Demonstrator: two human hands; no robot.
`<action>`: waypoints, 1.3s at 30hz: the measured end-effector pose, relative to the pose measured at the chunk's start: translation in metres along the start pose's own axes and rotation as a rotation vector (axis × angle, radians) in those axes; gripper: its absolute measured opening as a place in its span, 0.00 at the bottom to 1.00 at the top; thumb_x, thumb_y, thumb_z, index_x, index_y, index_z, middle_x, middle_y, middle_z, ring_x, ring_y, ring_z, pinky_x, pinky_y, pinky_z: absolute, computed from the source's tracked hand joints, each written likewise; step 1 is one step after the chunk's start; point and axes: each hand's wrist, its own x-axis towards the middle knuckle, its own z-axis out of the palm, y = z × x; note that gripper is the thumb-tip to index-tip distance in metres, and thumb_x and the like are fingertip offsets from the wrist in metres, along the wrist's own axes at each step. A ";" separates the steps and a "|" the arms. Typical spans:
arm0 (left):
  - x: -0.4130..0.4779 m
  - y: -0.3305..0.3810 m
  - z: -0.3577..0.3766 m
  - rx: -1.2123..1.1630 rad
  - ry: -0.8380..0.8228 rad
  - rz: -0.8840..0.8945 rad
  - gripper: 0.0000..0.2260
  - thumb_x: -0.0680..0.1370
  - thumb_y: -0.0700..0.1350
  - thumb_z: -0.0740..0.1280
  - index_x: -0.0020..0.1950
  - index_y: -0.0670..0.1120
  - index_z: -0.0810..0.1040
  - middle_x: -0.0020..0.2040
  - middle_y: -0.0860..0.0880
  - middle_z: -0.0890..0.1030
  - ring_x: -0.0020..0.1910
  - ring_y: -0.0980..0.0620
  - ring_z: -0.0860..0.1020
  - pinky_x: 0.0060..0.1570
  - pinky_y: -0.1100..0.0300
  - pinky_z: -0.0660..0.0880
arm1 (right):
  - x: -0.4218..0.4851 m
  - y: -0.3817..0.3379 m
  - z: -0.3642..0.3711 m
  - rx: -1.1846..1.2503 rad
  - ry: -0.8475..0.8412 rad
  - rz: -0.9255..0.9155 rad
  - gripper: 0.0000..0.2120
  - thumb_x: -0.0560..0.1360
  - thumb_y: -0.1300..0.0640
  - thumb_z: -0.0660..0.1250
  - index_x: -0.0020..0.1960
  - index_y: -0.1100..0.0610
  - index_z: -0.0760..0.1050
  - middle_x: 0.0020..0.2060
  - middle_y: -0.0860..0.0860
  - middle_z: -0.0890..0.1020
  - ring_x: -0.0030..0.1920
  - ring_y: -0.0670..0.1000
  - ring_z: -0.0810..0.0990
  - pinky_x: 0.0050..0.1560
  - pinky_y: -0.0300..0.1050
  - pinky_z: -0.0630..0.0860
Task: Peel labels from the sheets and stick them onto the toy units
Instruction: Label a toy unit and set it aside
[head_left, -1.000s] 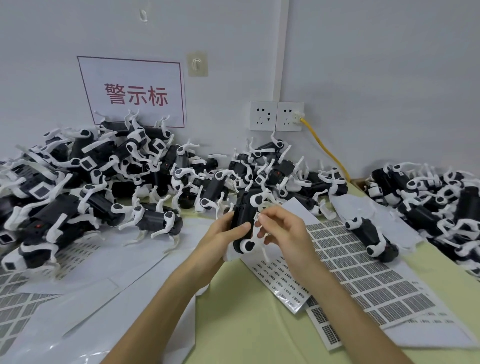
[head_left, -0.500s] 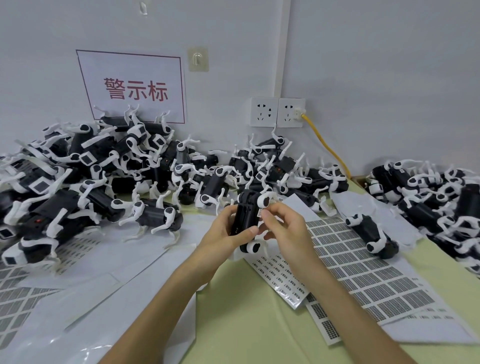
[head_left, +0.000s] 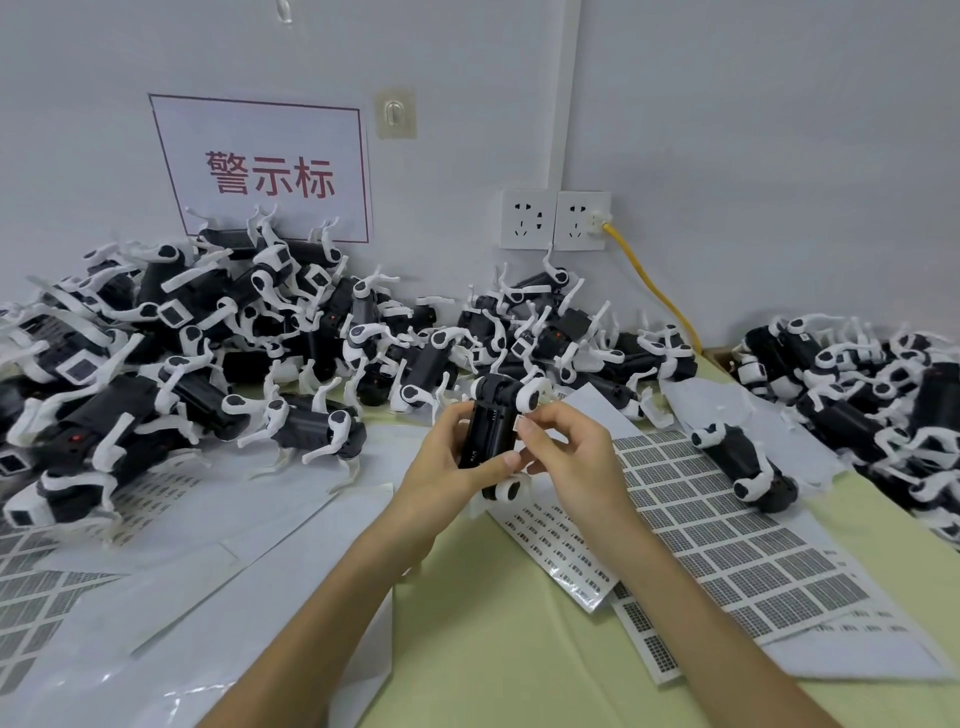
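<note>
My left hand (head_left: 451, 467) grips a black toy unit with white legs (head_left: 493, 426), held upright above the table's middle. My right hand (head_left: 566, 452) is against the unit's right side, its thumb and forefinger pinching a small white label (head_left: 519, 422) at the body's edge. Label sheets (head_left: 727, 525) printed with rows of small codes lie flat on the table just under and right of my hands. A narrower strip sheet (head_left: 558, 545) lies below the unit.
Heaps of black-and-white toy units fill the back left (head_left: 171, 353), the back middle (head_left: 545, 332) and the right edge (head_left: 872, 384). One single unit (head_left: 743, 462) lies on the sheets. Blank backing sheets (head_left: 171, 582) cover the left. A yellow cable (head_left: 654, 291) hangs from the wall socket.
My hands with the toy unit have risen slightly and stayed together. My right fingers have shifted up along the unit's right side with the label.
</note>
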 end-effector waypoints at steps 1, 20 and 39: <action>0.000 0.000 0.000 0.002 -0.002 0.002 0.25 0.73 0.45 0.79 0.68 0.51 0.75 0.56 0.47 0.84 0.55 0.52 0.84 0.54 0.59 0.78 | 0.000 0.000 0.000 0.005 0.005 0.002 0.05 0.81 0.59 0.69 0.48 0.59 0.80 0.40 0.57 0.84 0.36 0.50 0.84 0.38 0.38 0.79; -0.002 -0.006 0.000 0.103 0.029 0.068 0.23 0.75 0.43 0.79 0.65 0.55 0.74 0.53 0.48 0.83 0.52 0.51 0.83 0.49 0.57 0.80 | 0.001 0.002 -0.002 -0.043 0.034 0.000 0.05 0.79 0.59 0.72 0.45 0.59 0.81 0.35 0.47 0.84 0.34 0.45 0.83 0.39 0.37 0.79; -0.009 0.010 0.009 -0.282 -0.245 -0.111 0.18 0.80 0.45 0.69 0.70 0.50 0.78 0.65 0.43 0.83 0.67 0.43 0.80 0.65 0.51 0.76 | -0.002 -0.010 -0.003 0.150 -0.144 0.049 0.18 0.83 0.51 0.65 0.53 0.68 0.76 0.43 0.59 0.81 0.45 0.55 0.81 0.46 0.48 0.79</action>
